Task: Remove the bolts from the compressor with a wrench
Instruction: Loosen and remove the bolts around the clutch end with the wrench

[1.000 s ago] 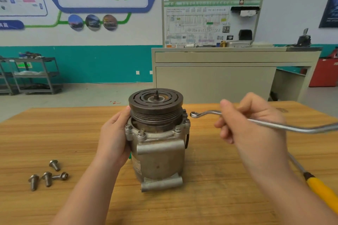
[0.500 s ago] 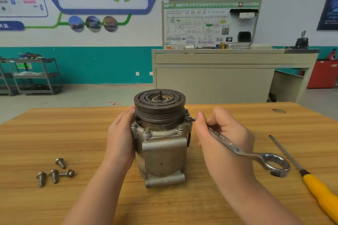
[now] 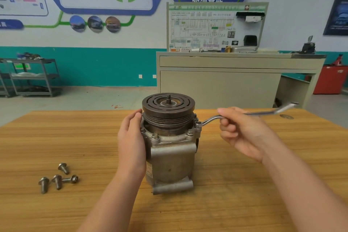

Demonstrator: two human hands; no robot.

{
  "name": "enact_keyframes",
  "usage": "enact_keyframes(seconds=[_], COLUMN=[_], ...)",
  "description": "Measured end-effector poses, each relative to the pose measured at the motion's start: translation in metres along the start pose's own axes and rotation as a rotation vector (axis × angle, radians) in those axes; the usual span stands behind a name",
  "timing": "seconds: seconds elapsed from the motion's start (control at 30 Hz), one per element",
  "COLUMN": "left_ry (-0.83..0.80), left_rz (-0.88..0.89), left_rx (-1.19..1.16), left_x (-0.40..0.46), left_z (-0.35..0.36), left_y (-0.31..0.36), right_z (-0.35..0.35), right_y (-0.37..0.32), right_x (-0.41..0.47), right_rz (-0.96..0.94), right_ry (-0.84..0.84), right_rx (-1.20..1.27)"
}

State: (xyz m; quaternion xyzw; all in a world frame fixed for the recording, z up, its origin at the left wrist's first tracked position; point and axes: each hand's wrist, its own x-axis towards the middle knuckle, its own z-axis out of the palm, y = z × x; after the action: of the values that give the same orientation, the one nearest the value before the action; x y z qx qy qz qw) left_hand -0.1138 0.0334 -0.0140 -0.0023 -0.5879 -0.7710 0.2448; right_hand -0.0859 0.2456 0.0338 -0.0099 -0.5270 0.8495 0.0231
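Note:
A grey metal compressor stands upright on the wooden table, its dark pulley on top. Bolts sit in the flange under the pulley. My left hand lies flat against the compressor's left side. My right hand grips the shaft of a silver ring wrench. The wrench's small ring end sits on a bolt at the flange's right side, and its handle points right and away from me.
Several loose bolts lie on the table at the front left. A beige workbench with a wiring display board stands behind the table. A metal shelf cart is at the far left.
The wrench handle has swung from the near right round to the far right, with its ring end staying at the flange's right bolt. The yellow-handled tool has dropped out of view.

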Motion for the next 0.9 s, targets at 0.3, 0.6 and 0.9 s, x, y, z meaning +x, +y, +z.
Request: enact_keyframes(seconds=[0.3, 0.6, 0.9], left_ry=[0.016, 0.005, -0.011], left_rz=[-0.028, 0.039, -0.005], left_rx=[-0.029, -0.024, -0.069], left_x=[0.000, 0.003, 0.001], left_z=[0.000, 0.002, 0.000], left_y=[-0.001, -0.005, 0.000], right_z=[0.020, 0.034, 0.054], right_y=[-0.004, 0.003, 0.019], right_x=[0.053, -0.045, -0.063], right_rz=[0.116, -0.876, -1.144], right_ry=[-0.163, 0.026, 0.018], right_rx=[0.055, -0.639, -1.110])
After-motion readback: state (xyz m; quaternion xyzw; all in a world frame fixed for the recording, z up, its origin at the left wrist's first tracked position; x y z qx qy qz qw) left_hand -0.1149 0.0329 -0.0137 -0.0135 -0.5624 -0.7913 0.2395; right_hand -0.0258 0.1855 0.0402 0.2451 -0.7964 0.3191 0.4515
